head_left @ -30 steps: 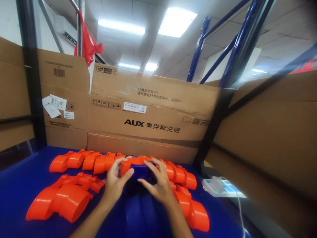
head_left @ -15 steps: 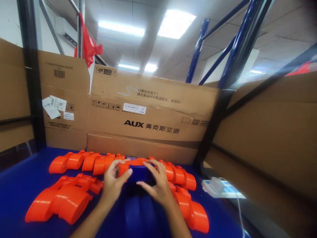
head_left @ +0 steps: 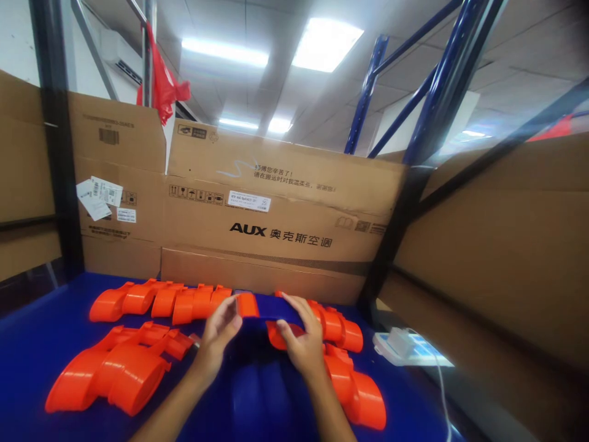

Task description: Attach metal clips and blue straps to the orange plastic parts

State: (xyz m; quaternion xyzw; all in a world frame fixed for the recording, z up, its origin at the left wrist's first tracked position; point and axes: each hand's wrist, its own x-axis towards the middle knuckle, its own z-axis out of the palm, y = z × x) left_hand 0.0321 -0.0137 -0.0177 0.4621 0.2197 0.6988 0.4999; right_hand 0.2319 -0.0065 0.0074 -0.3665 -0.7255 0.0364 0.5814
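Note:
Between my hands, raised over the blue surface, is a plastic part with a blue band (head_left: pixel 278 309) and an orange end (head_left: pixel 247 306). Whether these are one piece or two fitted together I cannot tell. My left hand (head_left: pixel 219 328) grips the orange end, fingers behind and thumb in front. My right hand (head_left: pixel 306 337) holds the blue side, fingers over the top and thumb beneath. Just under the band shows an orange curved face (head_left: pixel 283 336); whether it belongs to the held part is unclear. Dark blue rounded shapes (head_left: pixel 260 399) lie below my hands.
Orange curved plastic parts (head_left: pixel 110 304) form a row along the back, and more orange parts (head_left: pixel 133 374) lie front left and front right (head_left: pixel 365 399). A cardboard wall (head_left: pixel 197 215) stands behind. At right are a post (head_left: pixel 391 245) and a power strip with cable (head_left: pixel 411 348).
The held part has turned and tilted, so the blue band now faces upward and its orange end sits by my left fingers. My right thumb has come up under the band.

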